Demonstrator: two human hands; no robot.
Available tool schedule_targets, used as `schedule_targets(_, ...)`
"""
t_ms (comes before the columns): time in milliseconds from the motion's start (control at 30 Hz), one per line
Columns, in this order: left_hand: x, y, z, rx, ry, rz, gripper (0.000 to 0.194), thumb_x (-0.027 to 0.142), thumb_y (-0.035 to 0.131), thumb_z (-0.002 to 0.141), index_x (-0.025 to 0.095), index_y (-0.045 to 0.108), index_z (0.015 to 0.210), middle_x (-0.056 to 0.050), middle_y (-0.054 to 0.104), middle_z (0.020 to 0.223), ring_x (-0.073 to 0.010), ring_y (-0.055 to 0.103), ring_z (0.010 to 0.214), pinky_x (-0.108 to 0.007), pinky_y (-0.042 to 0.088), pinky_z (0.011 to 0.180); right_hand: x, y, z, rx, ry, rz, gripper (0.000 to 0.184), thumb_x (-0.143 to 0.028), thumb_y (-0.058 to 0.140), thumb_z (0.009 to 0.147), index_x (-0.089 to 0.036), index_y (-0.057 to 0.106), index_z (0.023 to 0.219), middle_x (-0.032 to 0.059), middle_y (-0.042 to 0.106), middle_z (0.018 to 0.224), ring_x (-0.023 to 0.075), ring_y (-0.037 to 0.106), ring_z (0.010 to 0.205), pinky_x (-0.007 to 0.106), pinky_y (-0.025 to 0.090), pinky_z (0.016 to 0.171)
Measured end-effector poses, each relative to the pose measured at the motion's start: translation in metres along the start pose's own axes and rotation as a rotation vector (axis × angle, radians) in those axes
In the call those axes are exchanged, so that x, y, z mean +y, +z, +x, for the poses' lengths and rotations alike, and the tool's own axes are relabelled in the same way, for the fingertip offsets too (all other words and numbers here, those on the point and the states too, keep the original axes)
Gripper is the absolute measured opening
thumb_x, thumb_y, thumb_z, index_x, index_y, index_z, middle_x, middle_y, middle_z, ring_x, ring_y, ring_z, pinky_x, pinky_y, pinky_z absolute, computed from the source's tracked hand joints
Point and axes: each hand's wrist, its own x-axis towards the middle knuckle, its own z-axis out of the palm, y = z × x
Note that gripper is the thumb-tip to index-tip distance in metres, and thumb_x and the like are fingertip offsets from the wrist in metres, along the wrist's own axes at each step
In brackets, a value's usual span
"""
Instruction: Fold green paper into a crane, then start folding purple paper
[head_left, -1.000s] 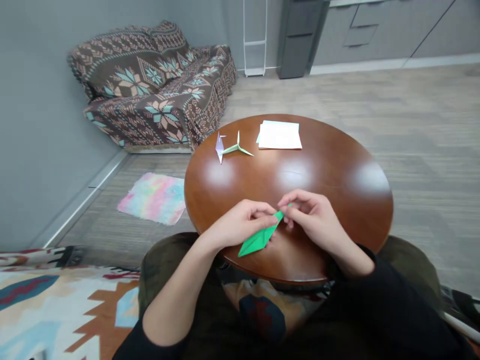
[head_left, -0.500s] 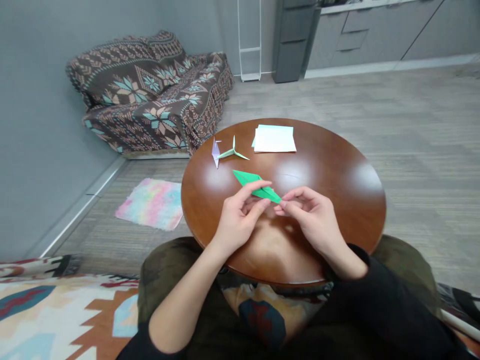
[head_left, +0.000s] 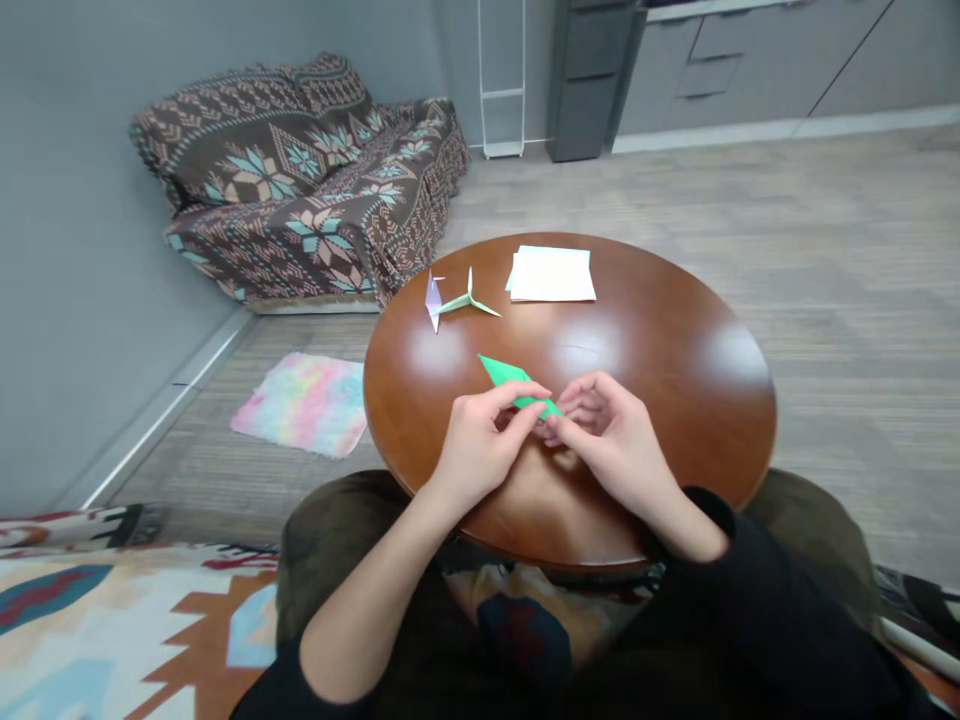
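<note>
Both hands are pulled in tight over the table, fingers curled and pinching a long green paper fold [head_left: 511, 382] between them. The left hand [head_left: 480, 450] has its fingertips across the middle of the fold, and the right hand [head_left: 615, 440] is bunched around the narrow end, just touching the left. Only the pointed tip sticks out, up and to the left past the left hand's fingers, plus a thin green sliver near the right hand.

Compared with the shot from half a second ago, the hands have closed up and cover more of the paper. Back then, a longer stretch of green showed across the gap.

The round wooden table [head_left: 675, 400] has a few other things on it, all well apart from the hands: a pale lilac origami crane [head_left: 433, 300], a light green three-pointed paper model [head_left: 469, 303] right beside it, and a small stack of white paper [head_left: 551, 274] with a pale blue edge poking out underneath. Down on the floor to the left, there's a pastel tie-dye sheet [head_left: 304, 405], and behind that a sofa draped in a brown patterned throw [head_left: 300, 190].
</note>
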Motion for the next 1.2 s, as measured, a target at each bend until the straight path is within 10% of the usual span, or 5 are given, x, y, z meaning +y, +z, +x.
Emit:
schedule_targets(667, 0.001, -0.008, 0.001, 0.032, -0.096, -0.168, 0.010, 0.028, 0.070, 0.090, 0.019, 0.070, 0.093, -0.002, 0.074, 0.083, -0.0156, 0.073, 0.070, -0.024, 0.058, 0.070, -0.009, 0.003, 0.001, 0.036, 0.130, 0.019, 0.020, -0.014, 0.072, 0.069, -0.021, 0.056, 0.079, -0.0021, 0.071, 0.067, 0.0158, 0.074, 0.060, 0.023, 0.059, 0.056)
schedule_targets(900, -0.004, -0.037, 0.012, 0.248, -0.061, -0.136, 0.012, 0.029, 0.071, 0.089, 0.018, 0.069, 0.093, -0.001, 0.071, 0.075, -0.0138, 0.069, 0.065, -0.024, 0.056, 0.067, -0.004, -0.007, 0.002, 0.041, 0.146, 0.058, 0.019, -0.013, 0.072, 0.069, -0.019, 0.058, 0.080, -0.0001, 0.074, 0.074, 0.0147, 0.074, 0.062, 0.026, 0.063, 0.063)
schedule_targets(1200, 0.000, -0.026, 0.005, 0.051, -0.042, -0.019, 0.011, 0.030, 0.066, 0.093, 0.019, 0.068, 0.092, -0.001, 0.069, 0.080, -0.0149, 0.068, 0.068, -0.025, 0.053, 0.066, -0.011, 0.001, 0.001, -0.155, 0.293, 0.078, 0.021, -0.037, 0.072, 0.082, -0.017, 0.067, 0.079, 0.0022, 0.072, 0.068, 0.0134, 0.068, 0.053, 0.026, 0.060, 0.055)
